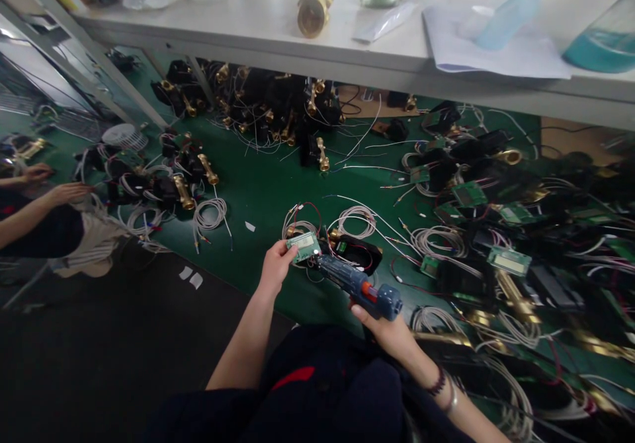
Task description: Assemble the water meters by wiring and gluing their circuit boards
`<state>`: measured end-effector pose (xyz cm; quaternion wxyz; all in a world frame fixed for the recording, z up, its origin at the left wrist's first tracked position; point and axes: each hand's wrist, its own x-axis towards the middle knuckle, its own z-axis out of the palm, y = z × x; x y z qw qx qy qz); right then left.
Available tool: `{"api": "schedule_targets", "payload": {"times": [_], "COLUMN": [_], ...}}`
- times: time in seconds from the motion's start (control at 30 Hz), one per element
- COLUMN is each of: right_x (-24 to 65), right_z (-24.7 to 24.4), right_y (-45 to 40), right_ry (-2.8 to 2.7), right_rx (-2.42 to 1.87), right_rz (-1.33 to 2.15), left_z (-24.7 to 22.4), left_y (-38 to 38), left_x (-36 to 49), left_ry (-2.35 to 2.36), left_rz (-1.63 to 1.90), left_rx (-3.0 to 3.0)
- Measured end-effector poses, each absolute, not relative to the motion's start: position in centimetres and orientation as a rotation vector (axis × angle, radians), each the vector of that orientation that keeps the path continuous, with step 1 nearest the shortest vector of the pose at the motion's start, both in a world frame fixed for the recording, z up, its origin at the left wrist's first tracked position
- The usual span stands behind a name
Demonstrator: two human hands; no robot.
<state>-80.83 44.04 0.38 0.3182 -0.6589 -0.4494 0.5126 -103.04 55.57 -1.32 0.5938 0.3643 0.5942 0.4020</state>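
Observation:
My left hand [276, 268] pinches a small green circuit board [302, 245] with a pale display, thumb on its near edge. My right hand [383, 329] is wrapped round a dark blue glue gun [354, 284] with an orange part near its rear. The gun's dark tip points left and lies close to the board's right end; whether they touch I cannot tell. Just beyond the gun, an open black housing [361, 254] rests on the green table [268, 185] with red and black wires in it. A coil of pale cable [355, 222] lies behind the housing.
Black housings with brass fittings [322, 155], boards and cable coils crowd the right and back of the table. A white shelf [258, 23] crosses above, bearing a brass fitting [312, 13] and a flask of blue liquid [602, 46]. Another person's hands [69, 193] are at the left.

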Motion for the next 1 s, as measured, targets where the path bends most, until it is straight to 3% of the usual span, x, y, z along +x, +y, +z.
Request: {"api": "schedule_targets", "payload": {"times": [1.0], "right_x": [-80.80], "right_z": [0.99], "right_y": [43.84], "right_ry": [-1.146], "right_rx": [-1.727], "right_rz": [1.343], "left_z": [-2.08], "left_y": [55.77], "left_x": [-103.44], "left_ry": [1.405], "left_rz": [0.947], "left_rx": [0.811]}}
